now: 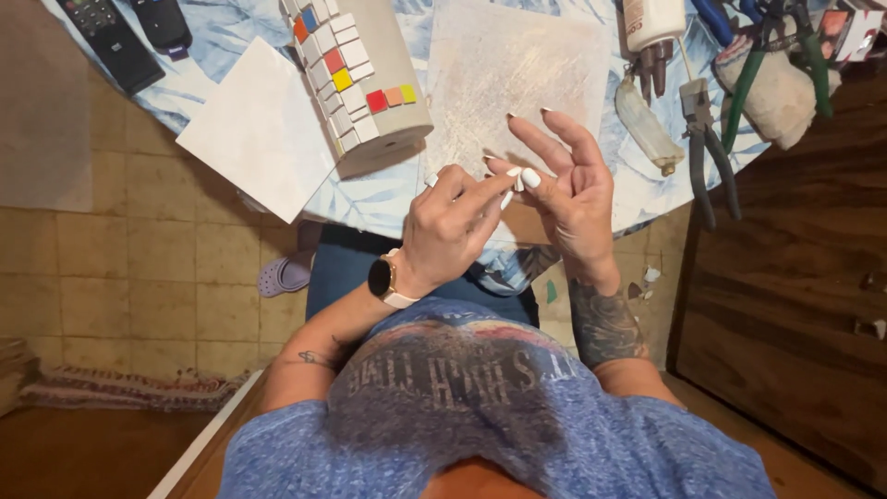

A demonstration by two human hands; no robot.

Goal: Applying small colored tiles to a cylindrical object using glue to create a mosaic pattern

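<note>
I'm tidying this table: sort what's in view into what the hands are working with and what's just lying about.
In use: left hand, right hand, small white tile piece pinched between them, tiled cylinder, glue bottle.

Lying about: remotes, white tile, board, pliers, green cutters, slipper.

White glue bottle (650,20) at the table's far edge — smartwatch's dark round screen (380,275) on the left wrist.
</note>
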